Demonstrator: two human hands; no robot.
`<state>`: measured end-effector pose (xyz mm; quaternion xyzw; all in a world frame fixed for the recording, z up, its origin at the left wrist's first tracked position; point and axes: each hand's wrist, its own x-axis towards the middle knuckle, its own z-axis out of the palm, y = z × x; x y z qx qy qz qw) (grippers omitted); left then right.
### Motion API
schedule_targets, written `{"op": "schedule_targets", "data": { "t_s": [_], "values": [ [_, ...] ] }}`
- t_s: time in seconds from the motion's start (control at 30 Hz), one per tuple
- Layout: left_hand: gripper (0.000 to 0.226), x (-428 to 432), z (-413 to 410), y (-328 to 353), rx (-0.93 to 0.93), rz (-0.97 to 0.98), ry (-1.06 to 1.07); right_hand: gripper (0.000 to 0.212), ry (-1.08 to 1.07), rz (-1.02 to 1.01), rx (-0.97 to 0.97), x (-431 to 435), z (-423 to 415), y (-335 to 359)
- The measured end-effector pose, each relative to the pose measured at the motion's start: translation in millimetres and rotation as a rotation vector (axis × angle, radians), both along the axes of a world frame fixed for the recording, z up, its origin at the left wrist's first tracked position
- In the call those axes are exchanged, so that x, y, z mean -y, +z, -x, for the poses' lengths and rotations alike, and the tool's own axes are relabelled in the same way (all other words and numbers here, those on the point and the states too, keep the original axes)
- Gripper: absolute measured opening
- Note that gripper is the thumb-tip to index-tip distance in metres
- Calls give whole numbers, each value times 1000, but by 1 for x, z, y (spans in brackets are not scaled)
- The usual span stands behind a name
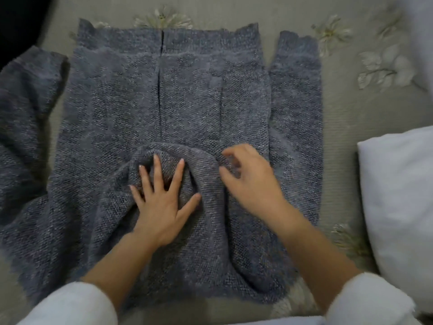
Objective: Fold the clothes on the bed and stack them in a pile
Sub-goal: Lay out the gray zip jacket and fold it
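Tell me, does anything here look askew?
One sleeve of the sweater sprawls out crooked at the picture's left, while the other sleeve lies straight. The neck bunches under the left hand.

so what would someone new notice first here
A big grey-blue knitted sweater spread flat fills the middle of the beige flowered bedspread. The left hand presses flat, fingers spread, on its rounded neckline; the blurred right hand curls over the knit beside it. A white pillow lies at the right edge.
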<state>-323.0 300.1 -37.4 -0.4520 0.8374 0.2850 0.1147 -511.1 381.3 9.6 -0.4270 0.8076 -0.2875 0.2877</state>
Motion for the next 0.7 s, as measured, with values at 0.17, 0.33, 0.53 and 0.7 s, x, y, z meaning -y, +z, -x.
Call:
{"op": "schedule_targets", "data": {
  "t_s": [0.17, 0.33, 0.53, 0.7],
  "values": [
    [93, 5, 28, -14, 260, -75, -55, 30, -584, -16, -194, -34, 104, -2],
    [97, 3, 34, -11, 369, -93, -74, 71, -733, -330, 80, -48, 134, -35],
    [99, 5, 35, -8, 415, -118, -83, 13, -889, -10, 1010, -39, 133, 11],
    [99, 5, 35, -7, 384, -144, -91, 23, -838, 190, 1112, -62, 127, 84]
  ]
}}
